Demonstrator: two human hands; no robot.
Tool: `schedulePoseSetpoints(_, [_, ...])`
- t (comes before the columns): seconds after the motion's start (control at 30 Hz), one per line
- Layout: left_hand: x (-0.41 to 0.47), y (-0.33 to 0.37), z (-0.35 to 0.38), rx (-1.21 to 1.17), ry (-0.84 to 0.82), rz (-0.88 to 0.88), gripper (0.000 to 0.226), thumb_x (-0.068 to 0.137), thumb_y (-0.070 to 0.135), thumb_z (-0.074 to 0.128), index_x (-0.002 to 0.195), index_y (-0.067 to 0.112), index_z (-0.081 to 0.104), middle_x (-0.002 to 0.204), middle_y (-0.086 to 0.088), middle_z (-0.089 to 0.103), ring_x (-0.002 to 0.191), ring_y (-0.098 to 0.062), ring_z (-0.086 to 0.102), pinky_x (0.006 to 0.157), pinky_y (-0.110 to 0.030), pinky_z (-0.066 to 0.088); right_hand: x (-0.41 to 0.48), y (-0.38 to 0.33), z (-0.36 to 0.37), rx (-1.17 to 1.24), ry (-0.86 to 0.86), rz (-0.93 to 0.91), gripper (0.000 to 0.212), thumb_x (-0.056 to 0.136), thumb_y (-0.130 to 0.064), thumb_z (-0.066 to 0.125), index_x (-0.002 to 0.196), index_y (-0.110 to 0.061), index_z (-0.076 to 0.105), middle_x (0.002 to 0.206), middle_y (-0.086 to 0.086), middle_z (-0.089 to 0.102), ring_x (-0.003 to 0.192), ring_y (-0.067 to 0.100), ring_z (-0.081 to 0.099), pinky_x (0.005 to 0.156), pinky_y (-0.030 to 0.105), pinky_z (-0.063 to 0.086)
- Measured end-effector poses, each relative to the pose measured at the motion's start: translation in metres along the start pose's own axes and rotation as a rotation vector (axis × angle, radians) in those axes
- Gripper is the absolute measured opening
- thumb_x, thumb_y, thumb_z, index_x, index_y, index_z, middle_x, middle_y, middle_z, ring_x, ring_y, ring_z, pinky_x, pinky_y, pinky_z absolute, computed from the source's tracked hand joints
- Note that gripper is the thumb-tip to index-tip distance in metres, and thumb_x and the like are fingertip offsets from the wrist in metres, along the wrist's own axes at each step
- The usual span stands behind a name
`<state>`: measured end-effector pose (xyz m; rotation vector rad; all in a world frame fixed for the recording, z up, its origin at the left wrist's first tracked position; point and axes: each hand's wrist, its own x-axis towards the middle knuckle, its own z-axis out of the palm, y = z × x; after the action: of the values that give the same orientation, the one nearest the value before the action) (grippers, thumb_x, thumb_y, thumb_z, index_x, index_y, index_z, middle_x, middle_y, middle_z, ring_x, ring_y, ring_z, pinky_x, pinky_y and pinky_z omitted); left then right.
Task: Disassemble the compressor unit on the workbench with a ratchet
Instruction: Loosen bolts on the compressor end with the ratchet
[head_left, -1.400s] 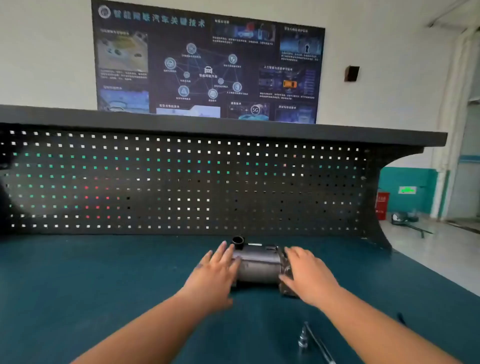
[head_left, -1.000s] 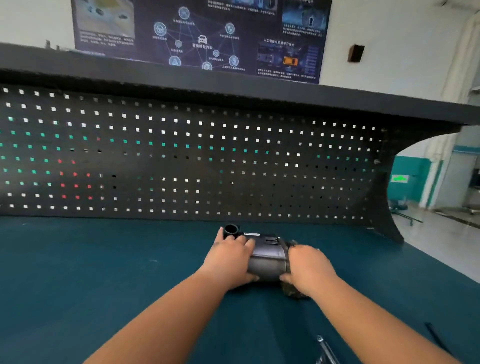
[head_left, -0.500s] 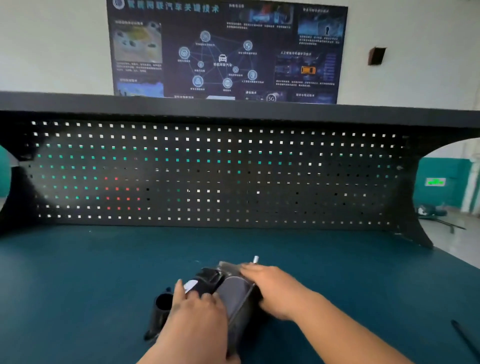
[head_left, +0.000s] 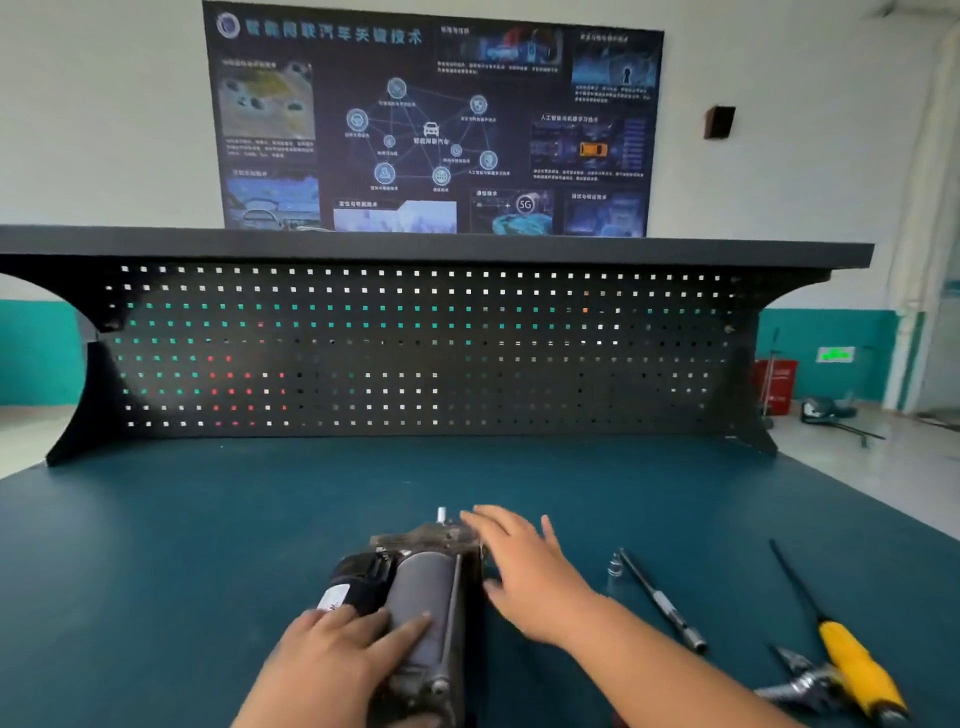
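Positioning step: left hand (head_left: 337, 660) pressed the compressor (head_left: 421, 582), fingers (head_left: 410, 626) spread. Right hand (head_left: 530, 577), blurred, seemed spread too. Next called for gripping the ratchet (head_left: 660, 603), right of those fingers.

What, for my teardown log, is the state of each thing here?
compressor: lying on its side on the bench
left hand: fingers resting flat on compressor's near end
right hand: open by its far end, contact unclear
ratchet: lying on bench, untouched
screwdriver: lying on bench, untouched

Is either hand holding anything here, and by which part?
Left hand presses on the compressor, near end of its barrel, fingers laid flat. Right hand is open beside it. The ratchet lies untouched.
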<state>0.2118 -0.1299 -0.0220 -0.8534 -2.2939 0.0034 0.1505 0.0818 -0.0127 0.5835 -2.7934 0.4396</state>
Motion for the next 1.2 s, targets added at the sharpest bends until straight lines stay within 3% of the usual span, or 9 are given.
schedulePoseSetpoints(0.07, [-0.01, 0.002, 0.006, -0.016, 0.058, -0.039, 0.065, 0.08, 0.074, 0.026, 0.091, 0.034, 0.077, 0.076, 0.013, 0.072, 0.065, -0.005, 0.069, 0.075, -0.026, 0.036, -0.015, -0.007, -0.006, 0.245, 0.057, 0.028, 0.055, 0.093, -0.019, 0.052, 0.144, -0.027, 0.034, 0.15, -0.009, 0.027, 0.139, 0.012, 0.026, 0.118, 0.032, 0.014])
schedulePoseSetpoints(0.2, [-0.012, 0.01, 0.009, 0.009, 0.044, -0.112, 0.076, 0.085, 0.075, 0.017, 0.095, 0.029, 0.076, 0.082, 0.004, 0.074, 0.07, -0.009, 0.071, 0.085, -0.034, 0.044, -0.053, -0.028, -0.002, 0.473, 0.028, -0.062, 0.045, 0.091, -0.035, 0.058, 0.133, -0.023, 0.049, 0.137, -0.011, 0.043, 0.126, -0.005, 0.037, 0.098, -0.001, 0.02])
schedulePoseSetpoints(0.27, [-0.009, 0.013, 0.009, 0.029, 0.031, -0.117, 0.069, 0.082, 0.073, 0.029, 0.095, 0.025, 0.077, 0.082, 0.001, 0.075, 0.064, -0.011, 0.071, 0.07, -0.039, 0.056, -0.067, -0.034, 0.008, 0.495, -0.017, -0.083, 0.051, 0.088, -0.041, 0.059, 0.135, -0.023, 0.046, 0.141, -0.015, 0.035, 0.129, -0.007, 0.031, 0.101, 0.002, 0.017])
schedulePoseSetpoints(0.37, [-0.007, 0.019, 0.009, 0.026, 0.024, -0.121, 0.06, 0.067, 0.065, 0.043, 0.094, 0.024, 0.077, 0.082, -0.001, 0.075, 0.056, -0.014, 0.068, 0.054, -0.021, 0.052, -0.08, -0.036, 0.023, 0.457, -0.006, -0.079, 0.058, 0.089, -0.04, 0.059, 0.14, -0.024, 0.036, 0.146, -0.021, 0.018, 0.134, -0.007, 0.02, 0.107, 0.009, 0.013])
schedulePoseSetpoints(0.87, [0.011, 0.035, 0.01, -0.056, -0.028, -0.195, 0.081, 0.081, 0.078, 0.019, 0.1, 0.023, 0.076, 0.081, -0.001, 0.075, 0.055, -0.018, 0.068, 0.044, -0.023, 0.049, -0.086, -0.036, 0.02, 0.607, 0.045, 0.066, 0.051, 0.1, -0.022, 0.045, 0.147, -0.02, 0.028, 0.155, -0.012, 0.015, 0.136, -0.005, 0.014, 0.107, 0.009, 0.01])
schedulePoseSetpoints(0.97, [0.01, 0.031, 0.01, -0.097, -0.089, -0.201, 0.071, 0.07, 0.068, 0.037, 0.11, 0.021, 0.072, 0.089, -0.003, 0.075, 0.068, -0.023, 0.07, 0.058, -0.031, 0.053, -0.09, -0.039, 0.018, 0.611, 0.032, 0.154, 0.063, 0.096, -0.026, 0.051, 0.15, -0.018, 0.02, 0.156, -0.007, 0.013, 0.142, 0.007, 0.016, 0.108, 0.013, 0.011])
schedulePoseSetpoints(1.07, [0.007, 0.04, 0.011, -0.087, -0.101, -0.247, 0.084, 0.072, 0.071, 0.027, 0.133, 0.02, 0.054, 0.124, -0.003, 0.063, 0.112, -0.025, 0.06, 0.104, -0.052, 0.031, -0.11, -0.036, 0.017, 0.664, 0.069, 0.203, 0.065, 0.093, -0.026, 0.056, 0.148, -0.023, 0.022, 0.151, -0.008, 0.019, 0.138, 0.005, 0.023, 0.11, 0.017, 0.018])
schedulePoseSetpoints(1.13, [0.009, 0.056, 0.011, -0.129, -0.023, -0.308, 0.094, 0.077, 0.079, 0.014, 0.143, 0.016, 0.04, 0.145, -0.005, 0.042, 0.136, -0.031, 0.036, 0.108, -0.061, 0.009, -0.125, -0.031, 0.011, 0.766, 0.157, 0.187, 0.051, 0.092, -0.016, 0.055, 0.136, -0.033, 0.037, 0.141, -0.012, 0.033, 0.128, -0.008, 0.033, 0.108, 0.018, 0.029])
schedulePoseSetpoints(1.2, [0.018, 0.085, 0.008, -0.222, 0.079, -0.242, 0.087, 0.086, 0.071, 0.016, 0.143, 0.008, 0.038, 0.149, -0.006, 0.035, 0.14, -0.034, 0.024, 0.107, -0.062, 0.011, -0.141, -0.025, 0.002, 0.864, 0.294, 0.2, 0.043, 0.091, -0.004, 0.053, 0.114, -0.04, 0.05, 0.131, -0.013, 0.046, 0.116, -0.015, 0.041, 0.097, 0.013, 0.036])
